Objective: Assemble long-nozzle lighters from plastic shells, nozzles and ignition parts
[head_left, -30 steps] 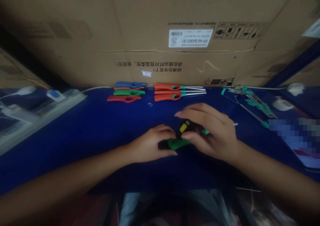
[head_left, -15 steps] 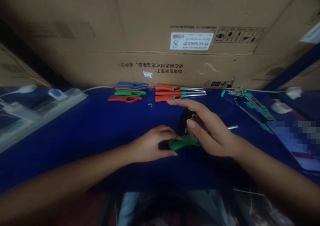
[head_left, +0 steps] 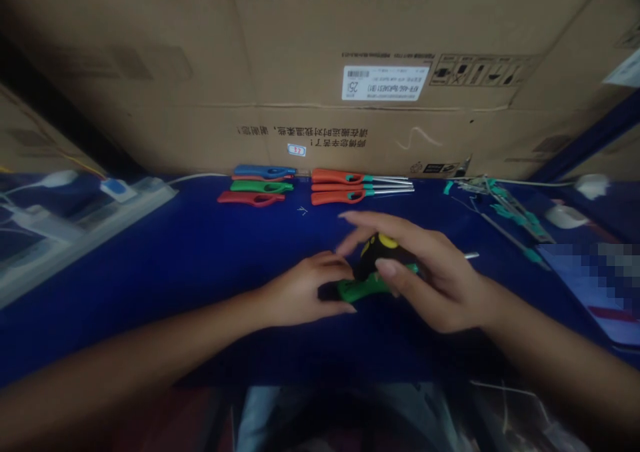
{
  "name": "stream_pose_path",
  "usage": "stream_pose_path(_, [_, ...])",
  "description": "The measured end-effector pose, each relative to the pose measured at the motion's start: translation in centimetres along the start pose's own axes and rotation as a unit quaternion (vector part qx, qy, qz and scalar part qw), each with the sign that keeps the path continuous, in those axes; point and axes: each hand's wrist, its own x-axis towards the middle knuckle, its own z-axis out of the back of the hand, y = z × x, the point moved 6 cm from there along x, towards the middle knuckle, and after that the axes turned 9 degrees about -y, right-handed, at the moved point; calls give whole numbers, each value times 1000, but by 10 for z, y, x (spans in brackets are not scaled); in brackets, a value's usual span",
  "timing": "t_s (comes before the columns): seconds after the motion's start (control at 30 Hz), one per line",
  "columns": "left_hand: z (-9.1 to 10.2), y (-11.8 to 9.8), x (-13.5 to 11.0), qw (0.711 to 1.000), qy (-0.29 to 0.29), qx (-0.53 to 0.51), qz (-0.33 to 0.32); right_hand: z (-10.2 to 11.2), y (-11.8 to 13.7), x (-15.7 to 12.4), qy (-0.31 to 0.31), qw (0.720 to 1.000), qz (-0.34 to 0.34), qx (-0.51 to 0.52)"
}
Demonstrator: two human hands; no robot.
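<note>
My left hand is closed on the left end of a green long-nosed lighter, which lies crosswise low over the table. The lighter's metal tube shows beyond my right hand. That hand has its thumb and fingers round the black and yellow handle of a short screwdriver, held above the green body. The screwdriver's tip is hidden, so whether it touches a screw cannot be seen.
Several orange lighters with metal tubes lie at the back, beside blue, green and red handle shells. Loose teal-and-metal parts are at the right, near a pixelated flat device. A power strip runs along the left. A cardboard box stands behind.
The screwdriver has tipped and its yellow end now shows more, while its shaft has gone from sight. My right fingers have shifted on the handle. My left hand and the lighter have hardly moved.
</note>
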Motion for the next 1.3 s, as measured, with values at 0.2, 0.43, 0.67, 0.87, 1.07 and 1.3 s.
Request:
stream_pose_path(0.2, [-2, 1, 0, 1000, 15, -10, -1, 2, 7, 0, -80, 990, 56, -103])
stream_pose_path(0.43, [1, -2, 0, 1000, 1, 4, 8, 1, -10, -3, -16, 999, -24, 19])
stream_pose_path(0.67, [1, -3, 0, 1000, 0, 4, 24, -8, 5, -1, -50, 997, 45, 26])
stream_pose_path(0.87, [3, 0, 1, 999, -21, 22, 14, -9, -9, -3, -64, 996, -4, 68])
stream_pose_path(1.07, [7, -1, 1, 998, -7, 51, 27, 24, -39, -2, -207, 962, -145, 100])
stream_pose_path(1.3, [35, 19, 10, 987, -49, 152, 32, 86, -92, -4, -92, 884, -205, -410])
